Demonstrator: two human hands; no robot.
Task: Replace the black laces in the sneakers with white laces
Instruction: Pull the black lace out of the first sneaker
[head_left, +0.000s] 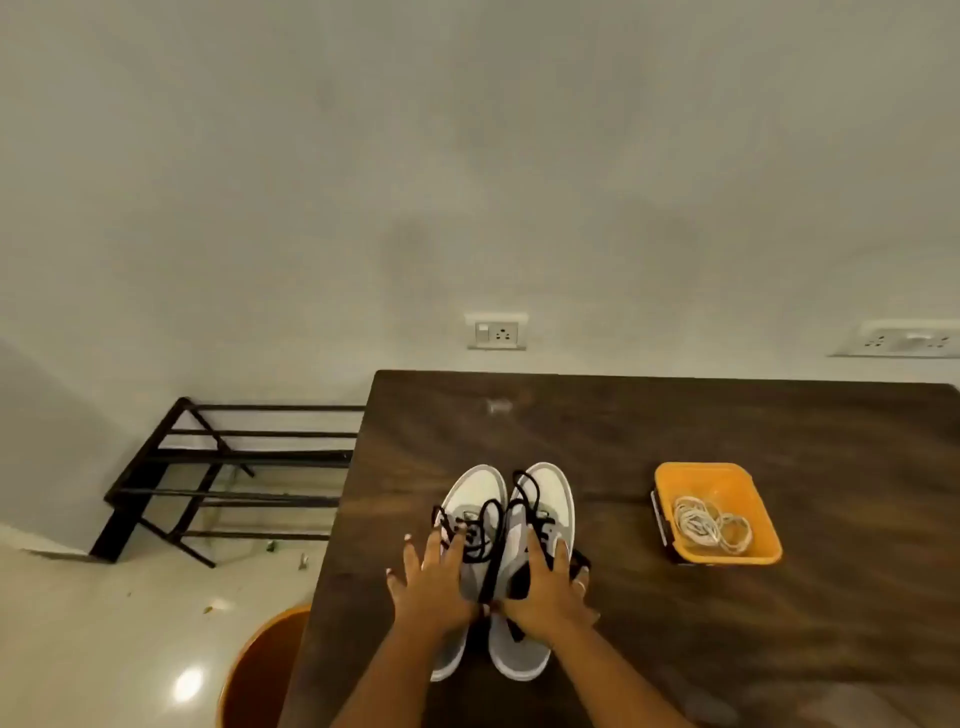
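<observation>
Out at nine o'clock a black metal rack (228, 478) stands on the pale floor against the wall, and down at seven o'clock the rim of an orange bin (260, 670) pokes out beside the dark wooden table (675, 649). On to the action: the left hand (434, 587) lies flat on the left sneaker (475, 493), fingers straight and fanned wide, pressing rather than gripping. The pair sits side by side near the table's six o'clock edge, toes pointing to twelve o'clock, grey and white, touching each other. The black laces (485, 525) are threaded in both shoes, with loose loops flopping across the tongues. The right sneaker (545, 488) has the right hand (545, 592) on top of it, fingers spread and laid over the upper, the outer ones draped down its three o'clock side, nothing pinched. On the wall at twelve o'clock, a white socket (497, 331). Over at three o'clock from the shoes, well apart, an orange tray (727, 478) holds the white laces (709, 525), coiled in a loose heap. Far right, a second wall socket (904, 340).
</observation>
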